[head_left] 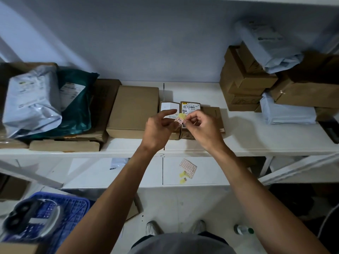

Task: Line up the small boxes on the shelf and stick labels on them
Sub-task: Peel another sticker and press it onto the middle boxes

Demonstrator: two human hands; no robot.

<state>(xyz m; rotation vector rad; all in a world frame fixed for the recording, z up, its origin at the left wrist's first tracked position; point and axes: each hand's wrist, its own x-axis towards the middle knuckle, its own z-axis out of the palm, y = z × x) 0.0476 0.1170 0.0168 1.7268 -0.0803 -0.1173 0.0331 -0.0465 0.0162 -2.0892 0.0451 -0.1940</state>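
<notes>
Two small brown boxes stand side by side mid-shelf: a left small box (pixel 169 107) with a white label on top and a right small box (pixel 190 106) with a printed barcode label. A third flat box (pixel 213 114) lies right of them. My left hand (pixel 158 128) and my right hand (pixel 203 128) meet just above these boxes. Between their fingertips is a small pink label (pixel 178 119) on yellow backing paper (pixel 182 116); the left thumb and finger pinch the label, the right fingers pinch the backing.
A larger brown box (pixel 134 110) sits left of the small ones, beside mailer bags (pixel 33 99). Stacked cartons (pixel 244 85) and white parcels fill the right end. On the lower shelf lie a label sheet (pixel 188 167) and yellow scraps. A blue crate (pixel 60 208) stands below left.
</notes>
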